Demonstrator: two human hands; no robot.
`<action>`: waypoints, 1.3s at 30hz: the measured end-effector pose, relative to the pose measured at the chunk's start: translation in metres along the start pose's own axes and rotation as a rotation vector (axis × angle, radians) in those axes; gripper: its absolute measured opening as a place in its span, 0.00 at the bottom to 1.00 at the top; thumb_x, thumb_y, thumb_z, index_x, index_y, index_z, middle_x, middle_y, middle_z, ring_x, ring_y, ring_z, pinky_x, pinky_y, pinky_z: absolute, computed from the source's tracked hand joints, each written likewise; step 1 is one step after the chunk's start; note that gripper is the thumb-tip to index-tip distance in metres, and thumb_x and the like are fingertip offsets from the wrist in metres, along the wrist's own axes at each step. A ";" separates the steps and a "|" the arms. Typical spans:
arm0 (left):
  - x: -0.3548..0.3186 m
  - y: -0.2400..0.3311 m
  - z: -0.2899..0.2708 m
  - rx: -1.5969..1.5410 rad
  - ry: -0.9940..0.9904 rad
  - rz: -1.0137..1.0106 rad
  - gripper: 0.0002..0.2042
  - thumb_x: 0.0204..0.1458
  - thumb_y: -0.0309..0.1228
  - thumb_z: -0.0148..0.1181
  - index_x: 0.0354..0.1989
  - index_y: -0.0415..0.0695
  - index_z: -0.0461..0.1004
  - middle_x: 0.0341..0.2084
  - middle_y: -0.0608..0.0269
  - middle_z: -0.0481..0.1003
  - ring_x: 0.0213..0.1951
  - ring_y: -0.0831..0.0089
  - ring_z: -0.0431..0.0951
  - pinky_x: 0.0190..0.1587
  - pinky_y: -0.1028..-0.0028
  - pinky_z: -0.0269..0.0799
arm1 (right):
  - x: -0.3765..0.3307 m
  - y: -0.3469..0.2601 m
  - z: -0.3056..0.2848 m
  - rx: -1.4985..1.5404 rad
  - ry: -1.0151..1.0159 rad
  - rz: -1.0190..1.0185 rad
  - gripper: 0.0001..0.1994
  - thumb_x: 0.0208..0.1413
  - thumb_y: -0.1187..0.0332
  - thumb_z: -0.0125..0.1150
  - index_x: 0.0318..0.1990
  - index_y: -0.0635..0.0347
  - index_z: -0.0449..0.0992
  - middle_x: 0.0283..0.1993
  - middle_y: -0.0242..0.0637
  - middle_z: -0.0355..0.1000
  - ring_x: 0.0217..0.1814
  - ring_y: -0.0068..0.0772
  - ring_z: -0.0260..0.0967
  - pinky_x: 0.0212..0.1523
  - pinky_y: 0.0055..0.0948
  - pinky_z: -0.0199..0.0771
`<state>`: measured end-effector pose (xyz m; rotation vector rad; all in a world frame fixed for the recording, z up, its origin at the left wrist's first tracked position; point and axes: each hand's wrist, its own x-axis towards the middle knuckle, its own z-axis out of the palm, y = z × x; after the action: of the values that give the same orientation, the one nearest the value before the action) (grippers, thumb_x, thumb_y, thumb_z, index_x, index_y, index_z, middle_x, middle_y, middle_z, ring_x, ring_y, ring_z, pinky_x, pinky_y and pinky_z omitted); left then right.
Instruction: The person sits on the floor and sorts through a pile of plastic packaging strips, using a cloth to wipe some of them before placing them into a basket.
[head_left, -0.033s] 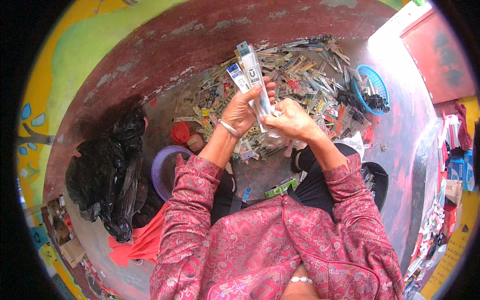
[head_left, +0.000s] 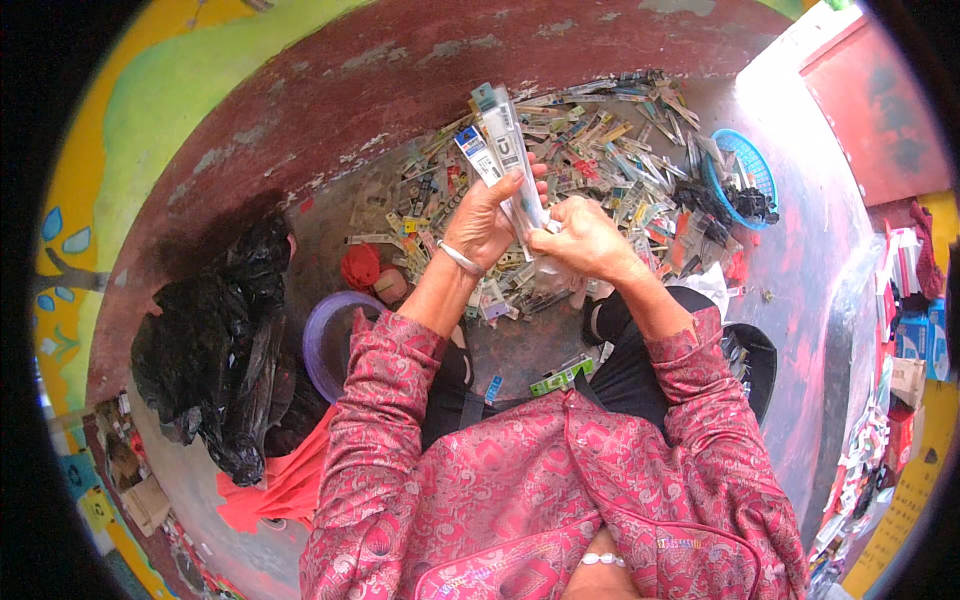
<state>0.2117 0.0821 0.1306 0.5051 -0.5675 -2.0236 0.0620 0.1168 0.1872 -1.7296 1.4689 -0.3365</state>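
Note:
My left hand (head_left: 486, 222) is closed round a few slim, clear plastic packets (head_left: 505, 140) with printed labels, held upright in front of me. One blue-topped packet (head_left: 478, 155) leans out to the left of the others. My right hand (head_left: 585, 240) is closed in a pinch at the lower end of the packets, its thumb and forefinger against the plastic. Crumpled clear plastic hangs just below that hand. Beyond both hands spreads a large pile of similar slim packets (head_left: 615, 165) on the floor.
A blue plastic basket (head_left: 757, 170) tilts at the pile's right edge, with black plastic beside it. Left of me lie a black plastic bag (head_left: 235, 350), a purple round tub (head_left: 320, 350) and red cloth (head_left: 290, 465). A green packet (head_left: 562, 374) rests by my lap.
The upper ends of the clear packets have shifted slightly left. My right hand has moved very little, and the rest looks the same.

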 end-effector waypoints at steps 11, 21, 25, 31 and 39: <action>-0.006 0.000 0.003 -0.124 0.013 0.003 0.17 0.41 0.24 0.52 0.42 0.36 0.63 0.27 0.58 0.70 0.30 0.68 0.72 0.38 0.67 0.71 | -0.006 -0.004 0.002 -0.195 0.008 -0.043 0.26 0.42 0.44 0.55 0.21 0.65 0.74 0.19 0.48 0.70 0.25 0.45 0.71 0.29 0.39 0.68; -0.005 0.000 0.004 -0.262 0.031 -0.059 0.13 0.46 0.26 0.54 0.40 0.38 0.63 0.20 0.64 0.66 0.23 0.74 0.67 0.30 0.72 0.68 | 0.006 0.017 0.011 0.477 -0.248 0.126 0.24 0.48 0.48 0.53 0.27 0.67 0.75 0.24 0.37 0.71 0.27 0.24 0.64 0.29 0.28 0.64; -0.006 0.006 0.011 -0.099 0.009 -0.054 0.17 0.48 0.27 0.53 0.46 0.36 0.62 0.38 0.51 0.71 0.38 0.65 0.73 0.43 0.67 0.71 | 0.009 0.027 0.002 0.445 -0.187 0.105 0.21 0.50 0.54 0.52 0.33 0.70 0.75 0.28 0.36 0.71 0.30 0.22 0.63 0.32 0.26 0.64; -0.002 0.007 0.009 -0.213 -0.117 -0.071 0.30 0.42 0.23 0.51 0.57 0.36 0.51 0.54 0.46 0.58 0.56 0.58 0.60 0.57 0.63 0.58 | 0.001 0.013 -0.008 0.567 -0.121 0.105 0.15 0.48 0.62 0.50 0.33 0.67 0.75 0.30 0.32 0.71 0.31 0.20 0.63 0.34 0.23 0.62; 0.001 0.016 -0.001 -0.175 0.025 0.062 0.26 0.44 0.16 0.44 0.56 0.33 0.51 0.54 0.45 0.57 0.56 0.57 0.60 0.58 0.62 0.58 | -0.002 0.027 -0.038 0.687 -0.050 0.152 0.13 0.51 0.60 0.54 0.26 0.60 0.76 0.24 0.28 0.70 0.26 0.19 0.63 0.30 0.21 0.63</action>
<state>0.2227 0.0740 0.1394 0.4020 -0.3821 -1.9829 0.0174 0.1038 0.1926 -1.0637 1.2394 -0.6254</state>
